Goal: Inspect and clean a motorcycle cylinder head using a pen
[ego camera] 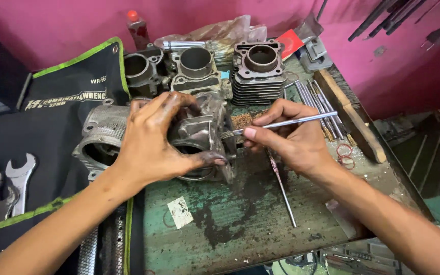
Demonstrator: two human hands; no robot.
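Grey cast-metal engine cylinder block point(199, 135), oily, lying on its side mid-bench, towards the back edge of the green worn metal workbench point(250, 219). Judged heavy, rigid, slippery with grime; best gripped around the body, clear of the thin fins. Left hand point(151, 140) is spread wide over its top, blackened fingertips point(212, 159) curled onto the bore rim. Right hand point(291, 137) pinches a slim silver metal rod tool point(286, 122), tip at the block's side. Similar cylinders point(258, 71) stand behind; open-ended spanners point(6, 188) lie on a black roll at the left edge.

Black tool roll point(72, 97) w/ green trim, left; small white label point(180, 212) on bench front.
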